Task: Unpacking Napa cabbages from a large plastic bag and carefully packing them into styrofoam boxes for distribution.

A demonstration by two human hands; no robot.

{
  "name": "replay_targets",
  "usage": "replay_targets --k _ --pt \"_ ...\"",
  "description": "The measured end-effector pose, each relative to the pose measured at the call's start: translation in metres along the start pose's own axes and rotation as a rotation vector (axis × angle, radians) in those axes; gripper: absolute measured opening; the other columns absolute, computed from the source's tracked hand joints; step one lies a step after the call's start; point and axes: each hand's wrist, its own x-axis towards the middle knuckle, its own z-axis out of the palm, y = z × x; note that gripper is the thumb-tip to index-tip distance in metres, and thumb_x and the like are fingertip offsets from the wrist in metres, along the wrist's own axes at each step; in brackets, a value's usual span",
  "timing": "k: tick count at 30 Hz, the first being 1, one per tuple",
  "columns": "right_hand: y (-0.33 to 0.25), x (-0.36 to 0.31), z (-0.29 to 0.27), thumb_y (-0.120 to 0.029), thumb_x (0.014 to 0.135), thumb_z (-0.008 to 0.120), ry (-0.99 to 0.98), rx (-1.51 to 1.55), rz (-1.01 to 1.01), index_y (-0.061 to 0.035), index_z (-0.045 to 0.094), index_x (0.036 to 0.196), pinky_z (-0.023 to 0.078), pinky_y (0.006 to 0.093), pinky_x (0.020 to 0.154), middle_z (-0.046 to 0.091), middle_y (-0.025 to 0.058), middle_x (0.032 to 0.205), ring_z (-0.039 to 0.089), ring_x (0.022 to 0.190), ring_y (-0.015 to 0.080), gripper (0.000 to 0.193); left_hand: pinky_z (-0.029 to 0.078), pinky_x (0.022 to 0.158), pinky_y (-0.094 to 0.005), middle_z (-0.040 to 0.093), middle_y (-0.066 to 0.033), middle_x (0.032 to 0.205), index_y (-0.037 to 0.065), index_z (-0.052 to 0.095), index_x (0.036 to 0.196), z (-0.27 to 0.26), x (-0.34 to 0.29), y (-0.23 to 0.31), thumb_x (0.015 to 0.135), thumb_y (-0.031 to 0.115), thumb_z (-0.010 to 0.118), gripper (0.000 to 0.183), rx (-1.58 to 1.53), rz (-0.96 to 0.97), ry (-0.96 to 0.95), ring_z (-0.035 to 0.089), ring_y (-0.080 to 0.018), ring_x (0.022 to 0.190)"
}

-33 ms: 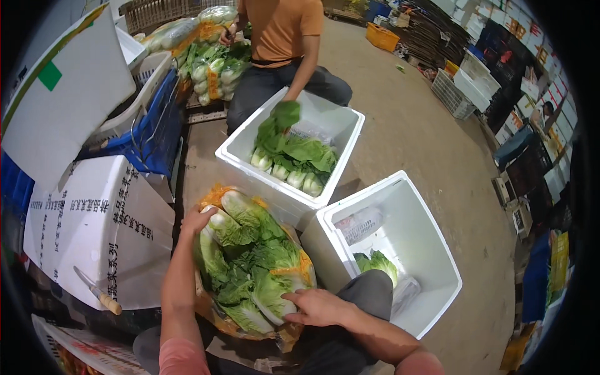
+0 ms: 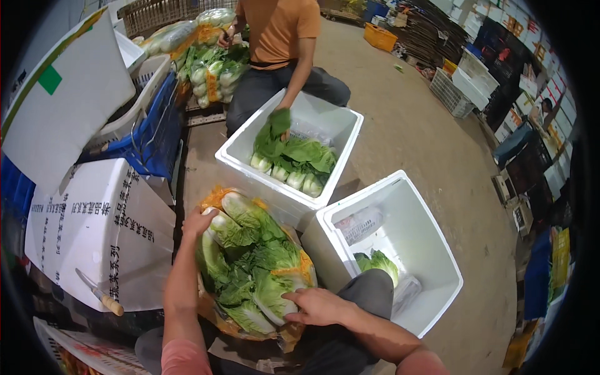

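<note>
Fingers of our right hand (image 2: 320, 306) press flat on the cabbage bundle (image 2: 250, 265) in our lap; our left hand (image 2: 199, 222) cups its far-left edge. Its long axis runs away from us.

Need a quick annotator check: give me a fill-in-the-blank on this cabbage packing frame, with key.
1. Both hands, left hand and right hand, rest on a bag of ____.
2. The near white foam box holds ____ cabbage.
3. The other person wears an ____ shirt.
4. A knife lies on a ____ foam lid.

Missing: cabbages; one; orange; white
</note>
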Motion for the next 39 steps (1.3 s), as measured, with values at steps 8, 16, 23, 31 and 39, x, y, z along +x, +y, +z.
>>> replay_targets --k 8,16,23,31,39 --pt "-0.004 0.003 -0.012 -0.033 0.087 0.073 0.622 0.103 -0.069 0.0 0.044 0.142 0.045 0.0447 0.101 0.056 0.0239 0.126 0.054 0.118 0.0411 0.07 0.049 0.071 -0.0461 0.063 -0.0196 0.079 0.003 0.05 0.097 0.002 -0.072 0.051 0.067 0.042 0.087 0.062 -0.208 0.514 0.383 0.062 -0.0386 0.074" --pt "-0.002 0.0 -0.029 -0.041 0.062 0.089 1.198 0.183 -0.205 -0.0061 0.021 0.153 0.033 0.0505 0.113 0.033 0.0259 0.145 0.037 0.134 0.0459 0.119 0.052 0.087 -0.0341 0.066 -0.0088 0.103 0.004 0.058 0.116 -0.07 -0.224 0.181 0.059 0.009 0.091 0.066 -0.093 0.965 0.1 0.064 -0.0189 0.095" --pt "0.003 -0.025 -0.035 -0.042 0.068 0.088 1.37 0.675 -0.448 -0.0037 0.038 0.14 0.052 0.0415 0.093 0.063 0.0174 0.118 0.064 0.108 0.0362 0.096 0.052 0.089 -0.0335 0.069 -0.0073 0.104 0.006 0.059 0.122 -0.055 -0.301 0.253 0.041 0.012 0.097 0.089 0.069 1.253 -0.273 0.065 -0.0193 0.097" --pt "0.109 -0.11 -0.06 -0.02 0.071 0.09 1.833 1.684 -0.477 -0.0036 0.054 0.124 0.053 0.037 0.093 0.065 0.0119 0.113 0.063 0.105 0.0201 0.066 0.027 0.119 -0.0463 0.042 -0.0186 0.151 0.003 0.028 0.153 0.025 -0.27 0.264 0.074 0.04 0.084 0.104 -0.305 1.322 -0.137 0.038 -0.0313 0.142" --pt "0.355 -0.115 0.013 -0.029 0.083 0.08 2.001 2.093 0.1 -0.0088 0.057 0.128 0.048 0.0479 0.094 0.061 0.0113 0.118 0.057 0.113 0.0278 0.055 0.035 0.112 -0.0403 0.047 -0.0211 0.145 0.002 0.038 0.148 0.03 -0.158 0.109 0.092 0.011 0.07 0.065 -0.161 0.798 -0.03 0.047 -0.0286 0.134"
